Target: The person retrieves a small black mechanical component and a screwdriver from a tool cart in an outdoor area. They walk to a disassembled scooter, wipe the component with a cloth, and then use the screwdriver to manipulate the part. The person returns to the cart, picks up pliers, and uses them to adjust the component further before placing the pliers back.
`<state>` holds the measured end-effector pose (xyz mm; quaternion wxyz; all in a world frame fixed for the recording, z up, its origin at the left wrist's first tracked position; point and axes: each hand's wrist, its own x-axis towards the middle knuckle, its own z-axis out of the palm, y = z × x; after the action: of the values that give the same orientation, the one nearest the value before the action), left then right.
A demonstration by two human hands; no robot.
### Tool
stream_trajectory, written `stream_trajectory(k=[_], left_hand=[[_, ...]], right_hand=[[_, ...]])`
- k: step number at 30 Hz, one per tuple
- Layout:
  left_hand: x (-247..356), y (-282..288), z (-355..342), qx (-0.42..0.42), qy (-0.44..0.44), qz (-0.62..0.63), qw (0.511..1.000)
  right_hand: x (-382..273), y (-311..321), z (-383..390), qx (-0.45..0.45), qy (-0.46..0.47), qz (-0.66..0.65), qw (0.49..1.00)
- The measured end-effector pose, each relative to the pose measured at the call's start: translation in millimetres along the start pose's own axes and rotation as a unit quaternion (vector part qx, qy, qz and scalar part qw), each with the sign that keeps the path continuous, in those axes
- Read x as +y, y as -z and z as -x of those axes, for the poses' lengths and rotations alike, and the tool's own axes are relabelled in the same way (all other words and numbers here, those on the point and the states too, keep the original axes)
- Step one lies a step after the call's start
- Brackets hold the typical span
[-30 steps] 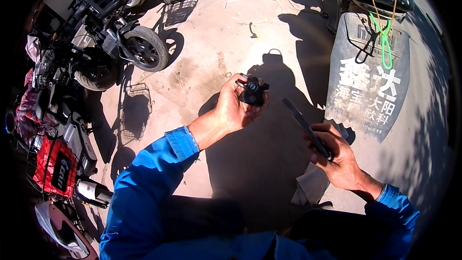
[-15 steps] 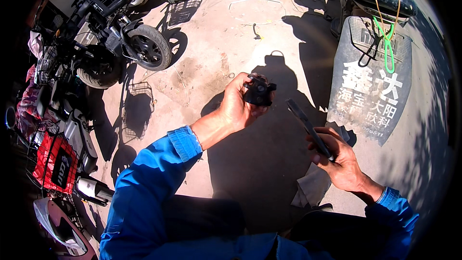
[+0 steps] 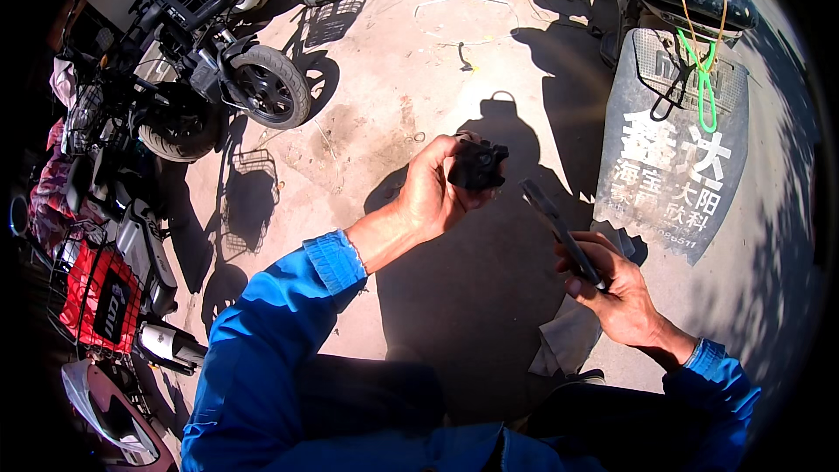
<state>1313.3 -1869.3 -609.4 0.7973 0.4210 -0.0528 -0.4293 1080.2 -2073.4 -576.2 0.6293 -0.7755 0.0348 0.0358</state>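
Note:
Near the middle of the view, my left hand [image 3: 430,185] is closed round a small blocky black part [image 3: 477,164] with a knobbly outline. Its face lies in deep shade, so I cannot make out its exact kind. To the right and a little lower, my right hand [image 3: 612,288] grips a long slim dark-grey tool [image 3: 552,216], its free end pointing up and left toward the black part. A gap separates the tool from the part. The lower end of the tool is hidden in my fingers.
Parked electric scooters stand along the left, one front wheel [image 3: 269,86] nearest. At the right hangs a grey mud flap [image 3: 673,149] with a green cord loop [image 3: 706,96] above it. A pale cloth [image 3: 568,339] lies on the concrete ground below my right hand.
The black part has turned in my left hand and shifted slightly right; its round details now show less. My right hand and the tool have barely moved.

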Motion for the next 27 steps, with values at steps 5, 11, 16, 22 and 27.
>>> stream_trajectory(k=[5,11,16,22,27], left_hand=[[-4,6,-7,-0.058,-0.022,0.009,0.998],[-12,2,-7,-0.089,-0.053,0.015,0.995],[-15,-6,-5,-0.080,-0.033,0.009,0.996],[-18,-5,-6,-0.095,-0.023,-0.037,0.994],[-25,1,-8,-0.094,-0.025,-0.034,0.995]], right_hand=[[4,-1,1,0.021,-0.008,-0.045,0.999],[7,0,-2,0.034,-0.045,-0.091,0.994],[4,0,-1,0.041,-0.064,-0.137,0.988],[4,-1,-2,0.042,-0.065,-0.152,0.985],[6,1,-2,0.041,-0.072,-0.146,0.986]])
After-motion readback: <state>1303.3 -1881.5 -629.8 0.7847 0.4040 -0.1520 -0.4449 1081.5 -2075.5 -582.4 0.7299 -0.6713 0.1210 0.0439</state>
